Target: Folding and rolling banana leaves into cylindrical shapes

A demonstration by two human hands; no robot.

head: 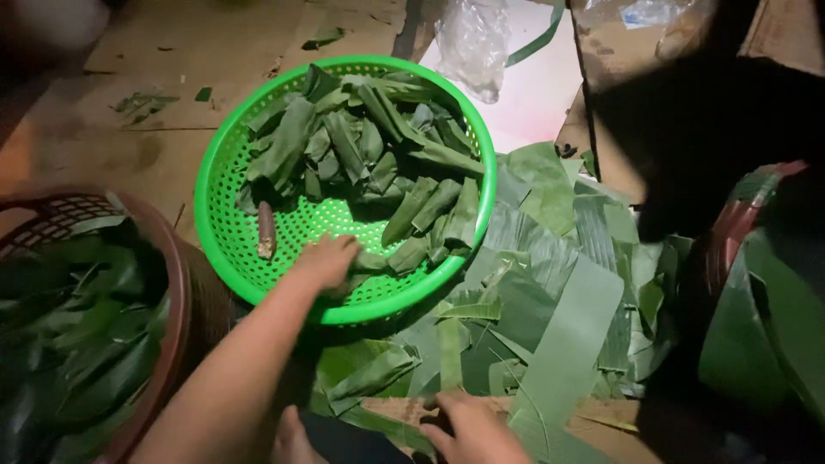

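Observation:
My left hand (326, 260) reaches into a bright green perforated basket (225, 225) and rests on its bottom, touching a small folded leaf parcel (371, 260). Several dark green leaf-wrapped parcels (369, 159) fill the far half of the basket. A brownish stick-like piece (266, 229) lies alone inside it at the left. My right hand (468, 427) lies low at the frame's bottom, fingers spread on cut banana leaf strips (559, 292) and a brown board; it grips nothing that I can see.
A dark red woven basket (176, 283) full of leaves stands at the left. Another basket with leaves (748, 283) sits at the right in shadow. Cardboard (189, 51) covers the floor, with a clear plastic bag (471, 43) behind the green basket.

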